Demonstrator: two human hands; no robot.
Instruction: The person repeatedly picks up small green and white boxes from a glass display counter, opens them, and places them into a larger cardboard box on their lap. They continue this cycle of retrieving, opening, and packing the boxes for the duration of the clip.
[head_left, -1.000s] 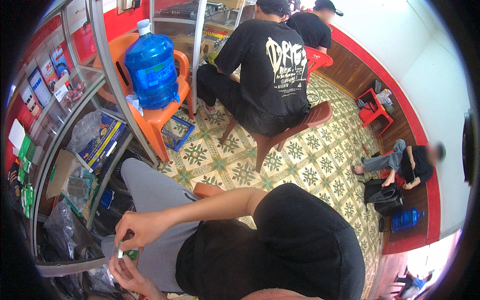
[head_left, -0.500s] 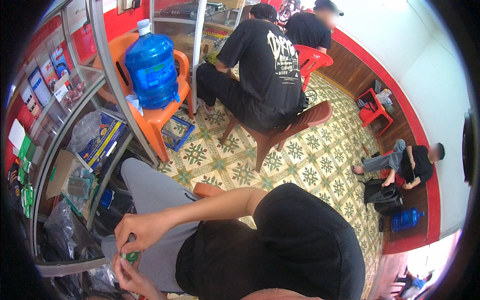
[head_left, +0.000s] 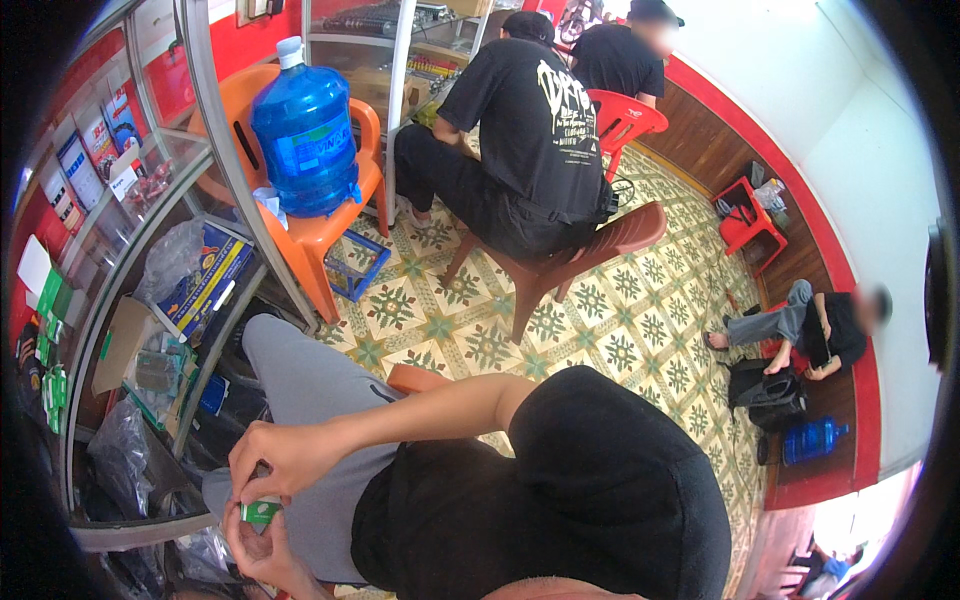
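Observation:
A small green and white box or packet (head_left: 260,512) is held low on the left, in front of the glass cabinet and beside my grey-trousered knee. My left hand (head_left: 258,552) grips it from below, thumb and fingers on its sides. From above, my right hand (head_left: 275,458) bends over the same piece with its fingertips pinched at the upper edge. Whether a second small item sits between the right fingertips, I cannot make out.
A glass cabinet (head_left: 165,440) with boxes and plastic bags borders my left. Ahead, an orange chair (head_left: 315,240) carries a blue water jug (head_left: 303,140). A person in black (head_left: 530,140) sits on a brown chair (head_left: 600,240). Others sit farther off, near a red stool (head_left: 752,228).
The small green piece has tilted, so more of its green face shows. My left hand has shifted slightly upward; my right hand stays nearly in place.

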